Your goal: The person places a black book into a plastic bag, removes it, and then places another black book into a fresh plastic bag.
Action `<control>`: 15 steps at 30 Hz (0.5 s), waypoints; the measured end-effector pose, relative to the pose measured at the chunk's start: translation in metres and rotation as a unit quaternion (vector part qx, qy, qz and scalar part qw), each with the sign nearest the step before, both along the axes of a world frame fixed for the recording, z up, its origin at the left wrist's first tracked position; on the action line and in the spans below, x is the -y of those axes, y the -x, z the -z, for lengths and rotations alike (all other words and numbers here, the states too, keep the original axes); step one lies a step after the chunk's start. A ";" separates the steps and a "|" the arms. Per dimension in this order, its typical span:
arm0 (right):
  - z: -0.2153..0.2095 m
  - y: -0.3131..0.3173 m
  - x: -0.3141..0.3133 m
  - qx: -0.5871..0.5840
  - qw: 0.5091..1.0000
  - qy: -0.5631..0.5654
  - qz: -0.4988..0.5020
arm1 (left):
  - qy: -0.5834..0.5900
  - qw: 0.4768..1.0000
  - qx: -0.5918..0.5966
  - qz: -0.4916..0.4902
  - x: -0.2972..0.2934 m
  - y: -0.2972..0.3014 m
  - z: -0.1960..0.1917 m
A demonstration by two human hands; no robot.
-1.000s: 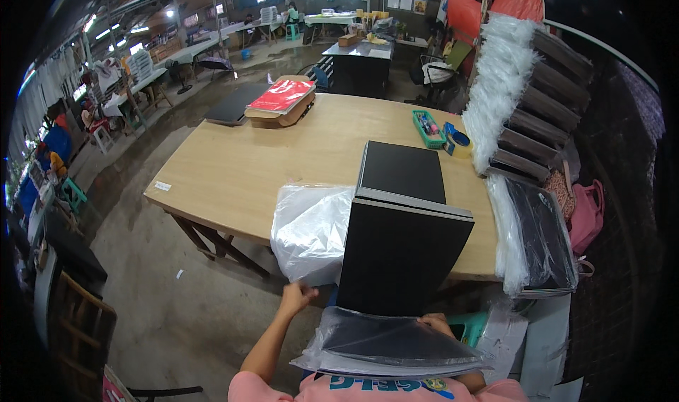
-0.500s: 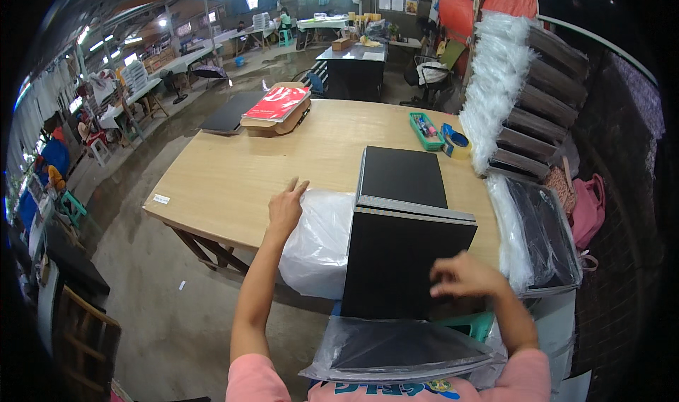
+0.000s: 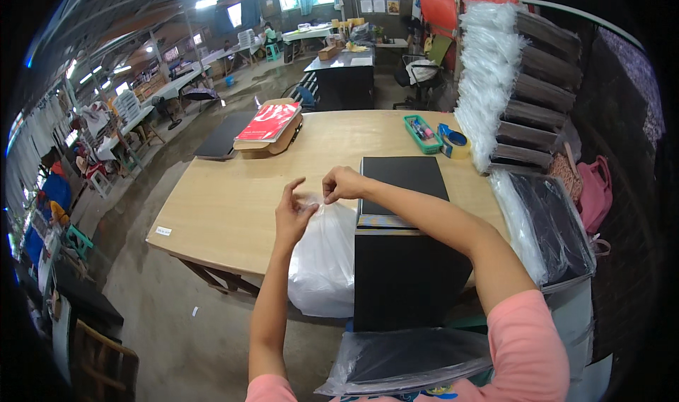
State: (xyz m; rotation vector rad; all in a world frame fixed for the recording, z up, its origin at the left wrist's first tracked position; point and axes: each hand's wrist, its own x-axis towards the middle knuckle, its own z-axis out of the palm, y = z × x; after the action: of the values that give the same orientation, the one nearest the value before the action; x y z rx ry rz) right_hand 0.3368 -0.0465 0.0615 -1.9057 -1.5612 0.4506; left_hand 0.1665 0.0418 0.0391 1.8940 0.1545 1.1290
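Observation:
A pile of thin, whitish clear plastic bags (image 3: pixel 322 267) hangs over the near table edge. My right hand (image 3: pixel 344 185) reaches across to its top and pinches a plastic bag there. Beside it my left hand (image 3: pixel 291 214) is open, thumb and fingers apart, the thumb close to the pinched plastic. Under my right forearm lies a stack of flat black boards (image 3: pixel 403 179) with pale layered edges. A black panel (image 3: pixel 410 282) slopes from that stack toward me. Across my lap rests a black board in clear plastic (image 3: pixel 417 359).
On the wooden table (image 3: pixel 219 204) are a red-covered book (image 3: pixel 269 122) on brown card, a dark flat board (image 3: pixel 225 140), a green basket (image 3: pixel 423 134) of small items and tape rolls (image 3: pixel 453 141). Plastic-wrapped black boards (image 3: pixel 537 90) are stacked at right, near a pink bag (image 3: pixel 595 190).
My right hand has moved from the black panel, up and left, to pinch plastic at the top of the pile. My left hand has shifted slightly down. The plastic is lifted into a peak.

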 end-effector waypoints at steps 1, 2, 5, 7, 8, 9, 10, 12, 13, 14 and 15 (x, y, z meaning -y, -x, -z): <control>-0.002 -0.001 -0.001 -0.003 0.999 -0.035 0.018 | 0.043 0.998 -0.049 0.021 -0.013 0.008 0.005; -0.004 -0.004 0.000 -0.015 0.999 -0.043 0.027 | 0.085 0.991 -0.096 0.040 -0.024 0.016 0.006; -0.006 -0.019 0.006 -0.042 0.996 -0.035 0.071 | 0.108 0.979 -0.169 0.044 -0.051 0.019 0.017; 0.000 -0.007 -0.002 -0.052 0.989 -0.133 -0.029 | 0.119 0.977 -0.164 0.072 -0.058 0.016 0.028; 0.007 -0.007 -0.001 -0.053 0.980 -0.179 -0.070 | 0.128 0.979 -0.109 0.116 -0.050 0.004 0.027; 0.011 0.000 -0.004 -0.048 0.975 -0.201 -0.088 | 0.136 0.977 -0.056 0.155 -0.042 -0.003 0.026; 0.011 0.002 -0.006 -0.041 0.986 -0.150 -0.057 | 0.145 0.970 -0.003 0.193 -0.036 -0.008 0.024; 0.006 0.011 -0.011 -0.030 0.998 -0.053 -0.005 | 0.134 0.977 -0.057 0.158 -0.045 -0.001 0.021; 0.001 0.011 -0.010 -0.021 0.996 -0.091 -0.001 | 0.129 0.978 -0.084 0.141 -0.050 0.003 0.019; -0.001 0.008 -0.008 -0.014 0.995 -0.093 0.018 | 0.074 0.981 -0.161 0.078 -0.055 0.007 0.019; -0.004 0.004 -0.004 -0.007 0.995 -0.094 0.038 | 0.018 0.971 -0.236 0.015 -0.060 0.012 0.019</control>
State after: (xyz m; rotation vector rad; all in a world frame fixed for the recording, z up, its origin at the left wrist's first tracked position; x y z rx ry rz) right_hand 0.3330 -0.0423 0.0650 -1.8060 -1.4621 0.2740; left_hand 0.1542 0.1014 0.0196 2.0956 0.4046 0.6316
